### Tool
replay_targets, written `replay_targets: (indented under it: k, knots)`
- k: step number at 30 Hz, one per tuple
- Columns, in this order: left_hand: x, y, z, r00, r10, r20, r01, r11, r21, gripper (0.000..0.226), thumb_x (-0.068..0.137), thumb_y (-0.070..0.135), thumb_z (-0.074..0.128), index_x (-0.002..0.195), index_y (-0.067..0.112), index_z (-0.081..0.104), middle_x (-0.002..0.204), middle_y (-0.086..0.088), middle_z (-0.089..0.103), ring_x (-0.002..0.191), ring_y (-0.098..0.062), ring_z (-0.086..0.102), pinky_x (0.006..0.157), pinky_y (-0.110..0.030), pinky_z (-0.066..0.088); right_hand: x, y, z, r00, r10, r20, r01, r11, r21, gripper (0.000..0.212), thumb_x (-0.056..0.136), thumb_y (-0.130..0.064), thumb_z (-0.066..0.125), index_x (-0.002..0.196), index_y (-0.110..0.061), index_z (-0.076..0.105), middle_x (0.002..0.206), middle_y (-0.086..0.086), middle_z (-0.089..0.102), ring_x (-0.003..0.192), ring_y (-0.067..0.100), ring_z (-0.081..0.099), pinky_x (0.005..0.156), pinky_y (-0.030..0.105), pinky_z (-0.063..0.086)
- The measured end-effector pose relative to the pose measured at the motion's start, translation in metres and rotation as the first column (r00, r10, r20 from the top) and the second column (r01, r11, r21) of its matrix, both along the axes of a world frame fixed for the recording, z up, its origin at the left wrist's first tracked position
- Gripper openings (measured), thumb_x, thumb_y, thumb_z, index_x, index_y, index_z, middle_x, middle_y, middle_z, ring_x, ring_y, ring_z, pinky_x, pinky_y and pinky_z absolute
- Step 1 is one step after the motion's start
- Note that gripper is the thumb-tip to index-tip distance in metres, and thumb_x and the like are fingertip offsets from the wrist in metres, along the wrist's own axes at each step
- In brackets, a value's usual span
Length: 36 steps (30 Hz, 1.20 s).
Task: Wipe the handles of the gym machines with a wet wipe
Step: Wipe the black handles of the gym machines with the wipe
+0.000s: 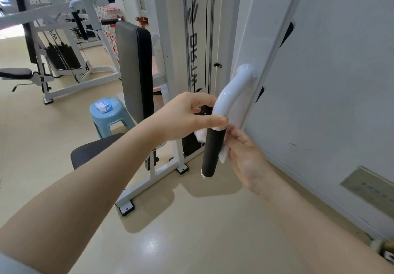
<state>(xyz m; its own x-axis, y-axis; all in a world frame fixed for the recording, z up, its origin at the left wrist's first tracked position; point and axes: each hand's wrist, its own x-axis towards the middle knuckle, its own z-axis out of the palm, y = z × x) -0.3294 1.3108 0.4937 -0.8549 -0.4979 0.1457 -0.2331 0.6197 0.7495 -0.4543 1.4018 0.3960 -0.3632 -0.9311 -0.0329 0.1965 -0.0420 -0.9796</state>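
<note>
A pale wall panel fills the right side of the room, and a white gym machine stands against it, its black cable running down the upright column. Behind that, further white machines with black weight stacks sit on the beige floor. An upright grey and black back pad rises just left of the column, with a dark seat below it.

A small blue stool stands beside the pad, and a white and blue pack lies on top of it.

From the white frame a curved white tube bends down into a black handle, which hangs nearly upright in front of the person. The left hand grips the tube just above the black grip, thumb lying across its front. The right hand is curled round the back of the handle, pressing a white wet wipe against it; the wipe wraps behind the grip and shows on both sides
</note>
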Motion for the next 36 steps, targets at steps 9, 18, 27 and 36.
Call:
replay_targets:
  k: [9,18,27,36]
  knots:
    - [-0.002,0.003,0.001,0.999,-0.034,-0.043,0.037,0.997,0.075,0.020,0.073,0.036,0.067,0.093,0.037,0.067,0.099,0.009,0.070,0.098,-0.006,0.063,0.099,-0.037,0.046,-0.013,-0.003,0.015,0.964,0.146,0.223,-0.134,0.989,-0.068,0.037,0.099,-0.019,0.029,0.121,-0.002,0.053,0.127,0.020,0.056,0.121,0.032,0.052,0.090,0.036,0.049]
    - [-0.001,0.003,-0.004,0.998,-0.032,-0.051,0.035,0.998,0.056,0.025,0.067,0.051,0.066,0.091,0.041,0.068,0.109,0.012,0.064,0.106,-0.008,0.059,0.100,-0.042,0.044,-0.009,0.009,0.019,0.896,0.314,0.314,-0.221,0.929,-0.298,0.063,0.069,0.005,0.034,0.130,0.002,0.045,0.132,0.019,0.053,0.125,0.028,0.049,0.105,0.037,0.039]
    - [0.003,0.001,-0.006,0.998,0.028,-0.061,-0.025,0.998,0.050,0.015,0.084,0.028,0.065,0.094,0.039,0.061,0.096,0.015,0.062,0.094,-0.002,0.061,0.077,-0.021,0.044,0.016,0.012,-0.030,0.941,-0.018,-0.337,0.046,0.996,0.075,0.032,0.087,-0.003,0.056,0.107,-0.027,0.061,0.086,-0.021,0.067,0.081,-0.010,0.059,0.077,0.012,0.045]
    - [0.005,0.004,-0.005,0.998,0.039,-0.048,-0.036,0.998,0.060,0.018,0.083,0.030,0.065,0.096,0.042,0.062,0.097,0.018,0.067,0.098,-0.001,0.062,0.091,-0.031,0.045,0.025,0.013,-0.014,0.817,-0.046,-0.575,0.065,0.998,0.012,0.048,0.098,-0.008,0.038,0.140,-0.030,0.036,0.117,-0.009,0.056,0.107,0.003,0.050,0.078,-0.007,0.032]
